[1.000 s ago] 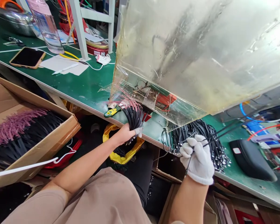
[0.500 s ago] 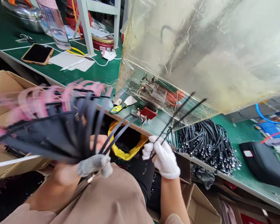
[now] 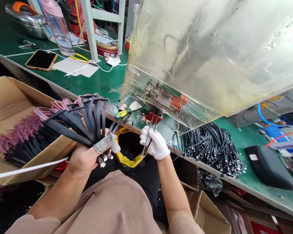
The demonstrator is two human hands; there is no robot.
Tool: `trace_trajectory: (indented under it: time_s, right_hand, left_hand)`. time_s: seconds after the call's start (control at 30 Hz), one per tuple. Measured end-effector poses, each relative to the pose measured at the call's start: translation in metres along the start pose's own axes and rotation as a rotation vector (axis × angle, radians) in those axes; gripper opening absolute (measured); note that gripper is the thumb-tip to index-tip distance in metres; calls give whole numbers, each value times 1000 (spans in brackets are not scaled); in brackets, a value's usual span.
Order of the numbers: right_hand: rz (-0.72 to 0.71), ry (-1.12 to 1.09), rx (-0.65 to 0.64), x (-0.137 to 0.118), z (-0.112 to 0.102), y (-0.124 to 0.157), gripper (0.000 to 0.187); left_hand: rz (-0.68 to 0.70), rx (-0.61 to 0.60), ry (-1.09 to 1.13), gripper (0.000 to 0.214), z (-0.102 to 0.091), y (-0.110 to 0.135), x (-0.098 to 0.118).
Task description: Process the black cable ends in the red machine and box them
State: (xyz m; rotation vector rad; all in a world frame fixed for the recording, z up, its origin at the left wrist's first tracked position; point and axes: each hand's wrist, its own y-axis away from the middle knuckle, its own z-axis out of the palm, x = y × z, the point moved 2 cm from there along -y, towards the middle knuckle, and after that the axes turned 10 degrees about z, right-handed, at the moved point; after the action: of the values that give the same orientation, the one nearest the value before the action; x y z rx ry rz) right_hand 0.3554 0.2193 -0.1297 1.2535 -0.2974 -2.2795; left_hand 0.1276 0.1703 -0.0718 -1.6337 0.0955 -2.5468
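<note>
My left hand (image 3: pixel 88 157), with a grey knit sleeve on its thumb, is closed round a fanned bunch of flat black cables (image 3: pixel 84 109). Pink wires show at the bunch's far ends, and metal connectors stick out below the hand. My right hand (image 3: pixel 155 143), in a white glove, pinches a pair of thin black cables (image 3: pixel 148 130). Their upper ends reach to the small red block (image 3: pixel 151 117) at the bench edge; whether they touch it I cannot tell. A clear plastic cover (image 3: pixel 175 58) hangs above that block.
A yellow-rimmed bag (image 3: pixel 128 162) hangs open below the bench edge. Piled black cables (image 3: pixel 212 149) lie right on the green bench (image 3: pixel 102 83), near a black case (image 3: pixel 271 167). A cardboard box (image 3: pixel 60 149) with more pink-ended cables stands left. A green-and-yellow-handled scraper (image 3: pixel 123 113) lies near the block.
My right hand has moved left, bringing its cable pair from the right over to the red block. The left hand's bunch has swung rightward and is steadier, uncovering the box's cables.
</note>
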Motion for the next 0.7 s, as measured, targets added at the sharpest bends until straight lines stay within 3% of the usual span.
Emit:
trace_trajectory:
  time_s: [0.1,0.17,0.27,0.4,0.53,0.7]
  right_hand:
    - [-61,-66,20,-25,9,-24,15]
    - [-70,-121,10,-35,13,-36,4]
    - [-40,-194,-1,-44,17,-47,14]
    - [12,-266,57,-49,16,-52,26]
    - [46,-303,107,-53,17,-53,28]
    - [68,-318,184,-55,18,-52,30]
  left_hand:
    - [66,77,15,32,-2,-1,-8]
    - [83,62,10,31,-3,0,-10]
    - [84,16,-7,31,-5,1,-11]
    - [87,47,30,32,-6,2,-10]
    - [106,69,26,35,-5,1,-9]
    - [31,-1,18,36,-7,3,-14]
